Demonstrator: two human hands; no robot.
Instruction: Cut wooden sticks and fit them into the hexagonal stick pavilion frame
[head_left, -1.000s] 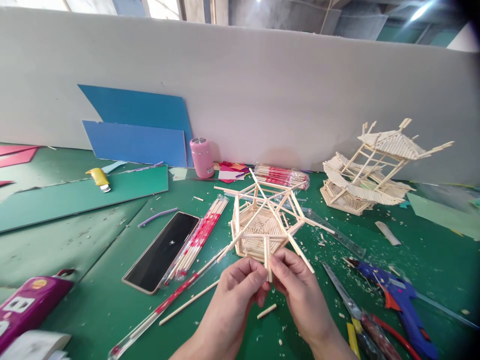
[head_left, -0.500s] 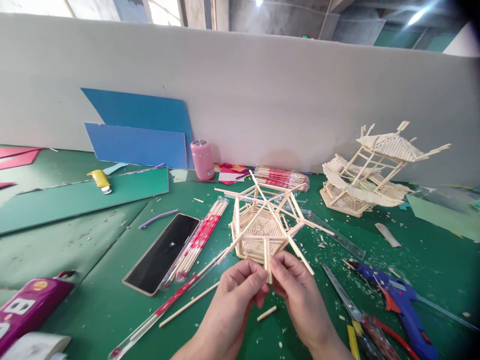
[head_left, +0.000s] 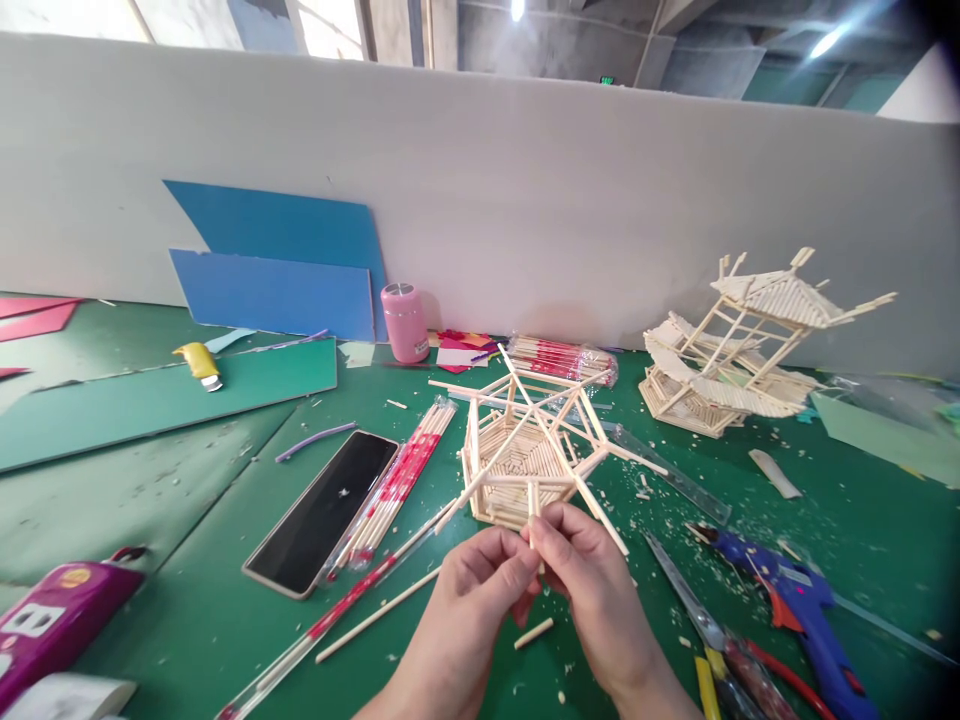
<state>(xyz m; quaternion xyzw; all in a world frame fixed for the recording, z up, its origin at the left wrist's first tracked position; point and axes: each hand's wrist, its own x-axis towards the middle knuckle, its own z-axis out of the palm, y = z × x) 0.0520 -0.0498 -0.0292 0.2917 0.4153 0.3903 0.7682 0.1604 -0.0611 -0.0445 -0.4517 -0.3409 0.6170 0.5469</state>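
Note:
A six-sided frame of thin wooden sticks (head_left: 525,450) stands in front of me, its long sticks crossing on top and jutting past the rim. From its near side a short stick (head_left: 533,497) points toward me. My right hand (head_left: 592,590) pinches this short stick between thumb and forefinger. My left hand (head_left: 480,600) is closed beside it, fingertips meeting the right hand's around the stick's near end, which they partly hide. Just below the hands a loose stick piece (head_left: 533,634) lies on the green table.
At right lie a blue glue gun (head_left: 795,590), scissors (head_left: 694,590) and a clear ruler (head_left: 675,475). A stick pavilion model (head_left: 750,340) stands behind them. To the left are a phone (head_left: 322,512) and packed sticks (head_left: 405,480); a pink flask (head_left: 405,323) is at the back.
My right fingers have shifted slightly up and left over the short stick, covering more of it. My left fingertips have moved down a little. The frame stays in place.

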